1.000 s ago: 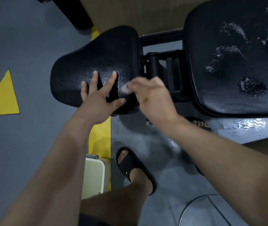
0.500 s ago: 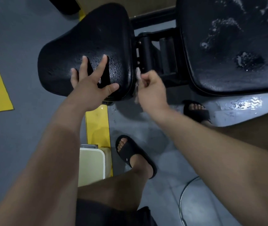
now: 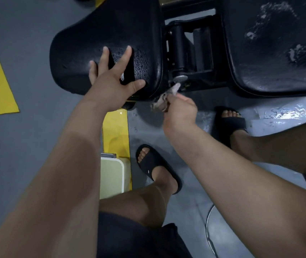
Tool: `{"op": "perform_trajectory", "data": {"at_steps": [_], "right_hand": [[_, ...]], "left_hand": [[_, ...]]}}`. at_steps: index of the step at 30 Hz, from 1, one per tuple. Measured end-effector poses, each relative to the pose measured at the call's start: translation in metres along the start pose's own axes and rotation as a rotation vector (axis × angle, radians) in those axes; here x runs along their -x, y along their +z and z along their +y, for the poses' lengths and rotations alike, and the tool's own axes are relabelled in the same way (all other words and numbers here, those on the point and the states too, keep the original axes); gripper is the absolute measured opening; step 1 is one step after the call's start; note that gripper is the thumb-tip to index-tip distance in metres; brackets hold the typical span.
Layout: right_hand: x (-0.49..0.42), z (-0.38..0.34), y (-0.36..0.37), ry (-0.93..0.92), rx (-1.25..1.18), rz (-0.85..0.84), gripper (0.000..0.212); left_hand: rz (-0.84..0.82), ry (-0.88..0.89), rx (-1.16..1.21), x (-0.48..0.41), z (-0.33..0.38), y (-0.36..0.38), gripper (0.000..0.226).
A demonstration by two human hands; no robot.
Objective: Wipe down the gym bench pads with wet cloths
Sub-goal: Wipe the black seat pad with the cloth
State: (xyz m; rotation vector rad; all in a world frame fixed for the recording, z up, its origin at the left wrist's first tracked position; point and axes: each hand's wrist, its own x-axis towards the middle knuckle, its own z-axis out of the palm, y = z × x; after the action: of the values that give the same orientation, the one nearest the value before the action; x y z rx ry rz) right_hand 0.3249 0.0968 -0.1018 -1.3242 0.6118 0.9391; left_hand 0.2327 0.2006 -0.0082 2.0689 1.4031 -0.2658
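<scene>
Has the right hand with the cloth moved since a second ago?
Yes. The right hand, gripping the cloth, has come off the top of the seat pad, toward the person, to its near corner by the hinge bolt.

No word or number is readable. The black sandal [image 3: 157,168] below the seat pad [image 3: 107,34] has a small pale mark, too small to read.

Seat pad [image 3: 111,34], 11 o'clock: black leather-look cover, pebbled grain, wet sheen. Back pad [image 3: 269,53], 1 o'clock: smoother, glossy, white foamy streaks. Hinge bracket [image 3: 202,49] between them: black painted metal. Its bolt head [image 3: 180,78]: bare shiny metal. Cloth [image 3: 164,98]: grey crumpled fabric. Floor [image 3: 18,164]: matt grey, with a glossy wet patch [image 3: 286,112] at 3 o'clock.
</scene>
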Motion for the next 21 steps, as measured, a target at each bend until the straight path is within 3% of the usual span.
{"op": "perform_trajectory", "data": {"at_steps": [5, 8, 13, 16, 19, 21], "right_hand": [[0.031, 0.021, 0.008, -0.213, 0.177, -0.026, 0.017], [0.058, 0.048, 0.015, -0.065, 0.305, -0.271, 0.007], [0.049, 0.006, 0.005, -0.024, 0.234, -0.107, 0.019], [0.030, -0.018, -0.009, -0.138, 0.210, 0.020, 0.018], [0.028, -0.010, 0.001, -0.163, 0.241, -0.002, 0.024], [0.034, 0.021, 0.009, -0.094, 0.341, -0.114, 0.022]], "left_hand": [[0.003, -0.004, -0.020, -0.003, -0.001, 0.002, 0.075], [0.011, 0.005, -0.051, -0.003, 0.000, 0.003, 0.075], [0.017, 0.016, -0.032, -0.002, 0.000, 0.001, 0.076], [0.015, 0.008, -0.035, -0.003, 0.000, -0.001, 0.077], [0.021, 0.005, -0.042, -0.004, 0.001, 0.001, 0.077], [0.036, 0.006, -0.060, -0.004, 0.000, 0.002, 0.077]]}}
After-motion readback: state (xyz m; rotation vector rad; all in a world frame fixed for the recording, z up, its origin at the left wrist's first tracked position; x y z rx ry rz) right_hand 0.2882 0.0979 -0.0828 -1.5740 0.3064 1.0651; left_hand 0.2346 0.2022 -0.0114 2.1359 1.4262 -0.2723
